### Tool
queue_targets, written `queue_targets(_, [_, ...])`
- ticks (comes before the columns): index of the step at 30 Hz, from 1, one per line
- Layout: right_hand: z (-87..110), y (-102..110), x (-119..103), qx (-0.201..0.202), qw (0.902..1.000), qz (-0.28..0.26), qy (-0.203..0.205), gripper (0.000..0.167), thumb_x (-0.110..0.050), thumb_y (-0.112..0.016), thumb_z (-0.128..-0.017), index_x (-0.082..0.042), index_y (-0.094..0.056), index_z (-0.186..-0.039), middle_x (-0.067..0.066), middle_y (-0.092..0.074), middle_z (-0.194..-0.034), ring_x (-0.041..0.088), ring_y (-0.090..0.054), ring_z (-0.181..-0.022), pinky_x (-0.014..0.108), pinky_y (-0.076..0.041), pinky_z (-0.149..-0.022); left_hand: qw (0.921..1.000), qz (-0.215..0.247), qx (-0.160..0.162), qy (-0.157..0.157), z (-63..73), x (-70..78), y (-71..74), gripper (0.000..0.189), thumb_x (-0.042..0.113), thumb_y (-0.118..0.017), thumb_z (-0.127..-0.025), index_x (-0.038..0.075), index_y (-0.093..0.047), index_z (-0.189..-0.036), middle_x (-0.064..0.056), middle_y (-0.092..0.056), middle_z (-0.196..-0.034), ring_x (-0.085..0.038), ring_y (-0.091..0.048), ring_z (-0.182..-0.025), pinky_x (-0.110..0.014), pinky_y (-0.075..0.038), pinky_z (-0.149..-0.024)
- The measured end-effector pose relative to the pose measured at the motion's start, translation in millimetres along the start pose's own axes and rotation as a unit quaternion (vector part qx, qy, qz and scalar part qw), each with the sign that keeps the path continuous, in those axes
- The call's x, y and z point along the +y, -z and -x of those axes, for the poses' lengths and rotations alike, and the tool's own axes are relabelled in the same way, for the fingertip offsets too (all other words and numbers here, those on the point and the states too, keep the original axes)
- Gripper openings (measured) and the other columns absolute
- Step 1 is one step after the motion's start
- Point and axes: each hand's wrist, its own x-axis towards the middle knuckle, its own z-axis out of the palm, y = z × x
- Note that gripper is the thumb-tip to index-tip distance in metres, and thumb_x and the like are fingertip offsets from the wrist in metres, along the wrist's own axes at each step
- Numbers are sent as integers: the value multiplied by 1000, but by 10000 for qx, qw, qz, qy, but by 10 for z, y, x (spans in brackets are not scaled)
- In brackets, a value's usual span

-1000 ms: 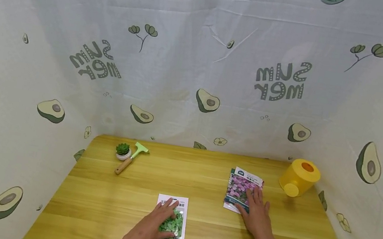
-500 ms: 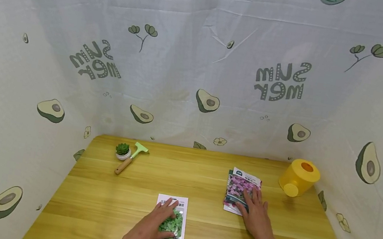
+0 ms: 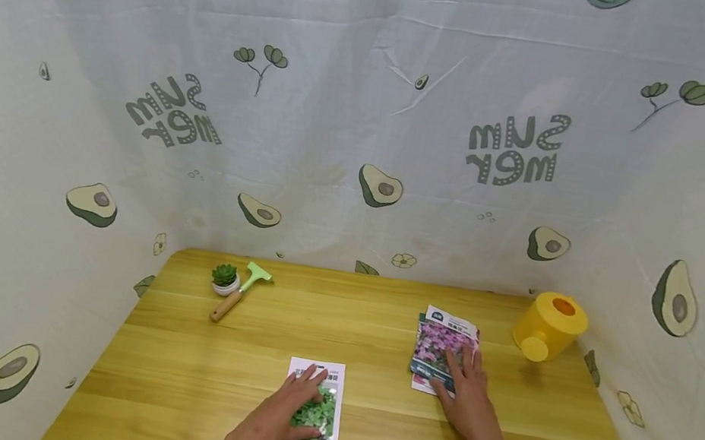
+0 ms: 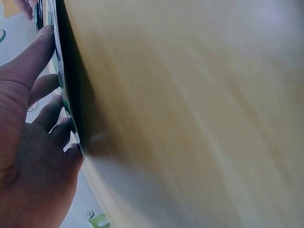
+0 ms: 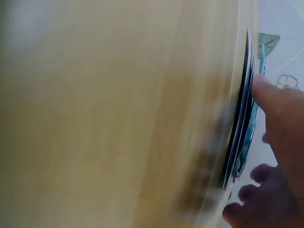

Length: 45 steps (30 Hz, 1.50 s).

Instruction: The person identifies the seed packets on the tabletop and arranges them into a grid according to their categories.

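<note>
The left hand (image 3: 280,415) spreads loose fingers over a flat white rectangular packet with a green-leaf photo (image 3: 319,412) on the yellow wood-grain desk (image 3: 373,439); the right hand (image 3: 472,404) rests splayed fingers on an uneven pile of glossy pink-flower packets (image 3: 435,346). I'd guess light, bendy, slippery: pinch opposite edges.
</note>
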Motion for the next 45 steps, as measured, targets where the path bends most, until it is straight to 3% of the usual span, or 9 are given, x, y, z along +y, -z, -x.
queue_targets(5, [-76, -20, 53, 256, 9988, 196, 368, 92, -42, -78, -99, 1, -33, -167, 38, -10, -173, 61, -7, -159, 82, -17, -122, 9999, 23, -53, 109, -1, 21, 19, 38, 35, -84, -95, 17, -65, -124, -10, -38, -174, -37, -28, -162, -49, -15, -135])
queue_targets(10, [-141, 14, 99, -61, 9982, 82, 598, 87, -42, -75, -101, 2, -37, -165, 38, -14, -172, 61, -8, -159, 79, -15, -124, 9999, -96, -40, 100, -5, 27, 17, 39, 32, -85, -94, 17, -66, -124, -11, -39, -173, -36, -30, -162, -48, -17, -135])
queue_targets(13, [-125, 39, 135, -148, 9986, 80, 503, 83, -41, -72, -103, 5, -38, -164, 40, -13, -172, 62, -7, -158, 79, -14, -124, 9995, -117, -127, 252, -18, 41, 24, 38, 32, -86, -93, 17, -66, -122, -8, -38, -174, -34, -29, -163, -51, -18, -134])
queue_targets(19, [-61, 73, 219, 102, 9990, 371, 205, 79, -36, -69, -105, 7, -37, -163, 41, -15, -170, 65, -11, -156, 78, -18, -124, 9982, -61, -264, 535, -36, 90, 48, 37, 31, -86, -93, 18, -66, -122, -5, -35, -175, -33, -27, -164, -57, -19, -133])
queue_targets(25, [-33, 87, 201, 53, 9997, 187, 178, 76, -37, -65, -108, 4, -36, -164, 40, -13, -171, 64, -8, -157, 80, -21, -121, 9980, -57, -253, 573, -28, 110, 59, 33, 30, -87, -93, 18, -66, -116, -5, -36, -175, -35, -28, -163, -60, -20, -132])
queue_targets(32, [-7, 82, 143, 98, 9981, 4, 613, 61, -19, -65, -109, 2, -43, -162, 38, -22, -170, 64, -12, -157, 81, -24, -119, 9981, -5, -261, 551, -39, 100, 56, 33, 30, -87, -92, 19, -66, -115, -5, -36, -175, -34, -27, -163, -58, -19, -133])
queue_targets(39, [-12, 66, 132, 51, 9965, -93, 828, 61, -10, -69, -105, 3, -47, -160, 34, -29, -170, 62, -18, -156, 81, -21, -120, 9997, -44, -106, 225, -15, 58, 30, 34, 33, -85, -94, 17, -66, -117, -11, -38, -173, -38, -29, -162, -48, -16, -135])
queue_targets(45, [-18, 56, 126, 2, 9937, -246, 1095, 57, 3, -66, -102, 3, -51, -157, 29, -36, -169, 60, -21, -157, 81, -20, -121, 9986, -9, -215, 486, -28, 84, 37, 34, 31, -87, -93, 18, -67, -116, -7, -37, -174, -35, -28, -163, -55, -18, -133])
